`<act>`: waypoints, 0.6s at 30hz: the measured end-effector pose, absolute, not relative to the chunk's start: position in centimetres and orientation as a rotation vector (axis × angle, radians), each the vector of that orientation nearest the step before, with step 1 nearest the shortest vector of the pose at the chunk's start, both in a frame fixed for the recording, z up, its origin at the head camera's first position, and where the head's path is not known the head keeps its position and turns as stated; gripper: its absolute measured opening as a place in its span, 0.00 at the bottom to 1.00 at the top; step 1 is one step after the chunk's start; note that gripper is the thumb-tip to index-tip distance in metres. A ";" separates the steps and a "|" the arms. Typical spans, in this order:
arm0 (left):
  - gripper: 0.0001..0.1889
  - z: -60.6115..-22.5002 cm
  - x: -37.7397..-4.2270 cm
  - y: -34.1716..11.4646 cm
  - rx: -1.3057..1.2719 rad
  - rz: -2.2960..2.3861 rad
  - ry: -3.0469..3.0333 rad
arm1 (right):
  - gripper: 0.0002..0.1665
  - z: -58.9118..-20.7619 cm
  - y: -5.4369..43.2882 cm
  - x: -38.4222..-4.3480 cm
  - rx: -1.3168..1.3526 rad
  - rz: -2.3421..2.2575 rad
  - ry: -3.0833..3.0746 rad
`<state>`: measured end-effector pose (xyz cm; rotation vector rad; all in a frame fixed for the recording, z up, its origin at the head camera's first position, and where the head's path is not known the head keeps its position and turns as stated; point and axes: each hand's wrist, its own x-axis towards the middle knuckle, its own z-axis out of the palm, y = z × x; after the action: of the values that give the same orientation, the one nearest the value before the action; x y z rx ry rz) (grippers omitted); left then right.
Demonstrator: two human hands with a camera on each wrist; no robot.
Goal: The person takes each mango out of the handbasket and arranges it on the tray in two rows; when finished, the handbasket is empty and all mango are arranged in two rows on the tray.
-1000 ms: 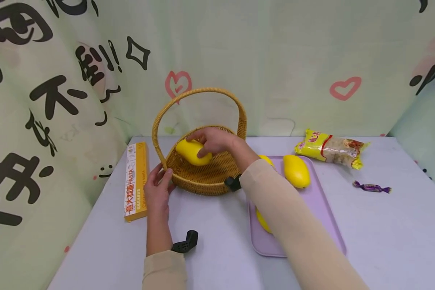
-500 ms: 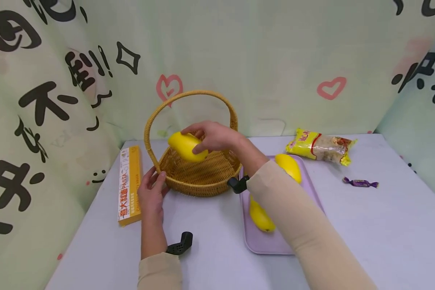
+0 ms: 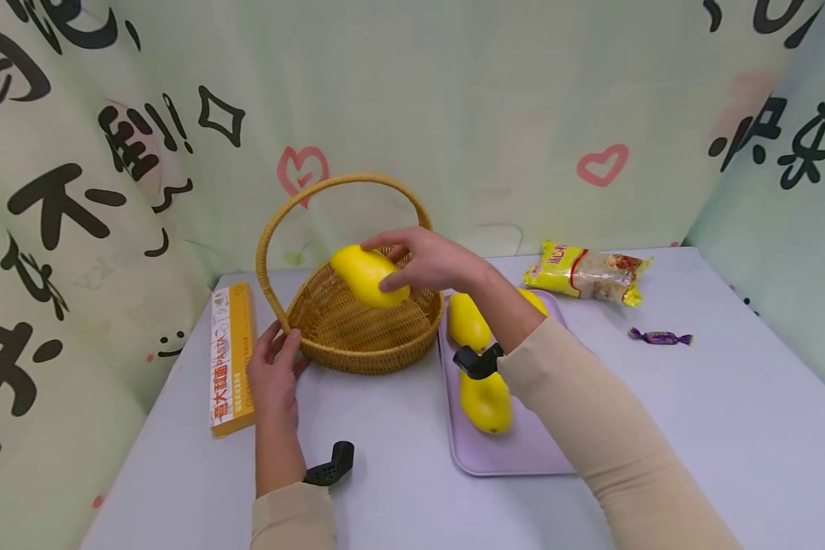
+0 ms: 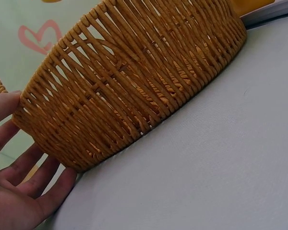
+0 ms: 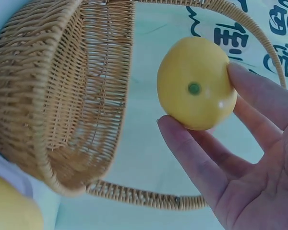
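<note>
My right hand (image 3: 435,263) pinches a yellow mango (image 3: 363,273) between thumb and fingers, over the wicker basket (image 3: 357,359) and under its arched handle. The right wrist view shows the green stem spot on the end of the mango (image 5: 194,81), held apart from the basket wall (image 5: 62,81). With my left hand (image 3: 275,382) I hold the basket's near left side, at the foot of the handle. In the left wrist view the thumb of the left hand (image 4: 19,187) lies at the rim and the fingers touch the outer wall.
Right of the basket, a lilac tray (image 3: 481,462) bears several mangoes (image 3: 486,405), partly hidden by my right arm. A pasta box (image 3: 234,359) lies close by the left hand. Back right are a yellow snack bag (image 3: 587,273) and a purple wrapped candy (image 3: 660,337).
The right hand has lifted the mango up out of the basket and a little to the right. The left hand stays on the basket. The head view has turned slightly right.
</note>
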<state>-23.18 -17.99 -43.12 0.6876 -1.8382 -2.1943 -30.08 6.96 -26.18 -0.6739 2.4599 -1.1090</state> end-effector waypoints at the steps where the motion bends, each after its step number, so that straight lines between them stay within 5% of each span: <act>1: 0.30 -43.2 -23.2 -18.0 0.687 -2.193 -1.836 | 0.36 -26.2 7.2 -29.9 -0.667 -1.112 2.466; 18: 0.29 -43.1 -23.1 -17.9 0.692 -2.212 -1.828 | 0.37 -26.5 12.3 -27.8 -0.569 -1.193 2.520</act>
<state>-23.14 -17.93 -43.13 0.6920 -1.8278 -2.2118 -27.77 12.32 -26.54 -0.5694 2.5203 -1.1931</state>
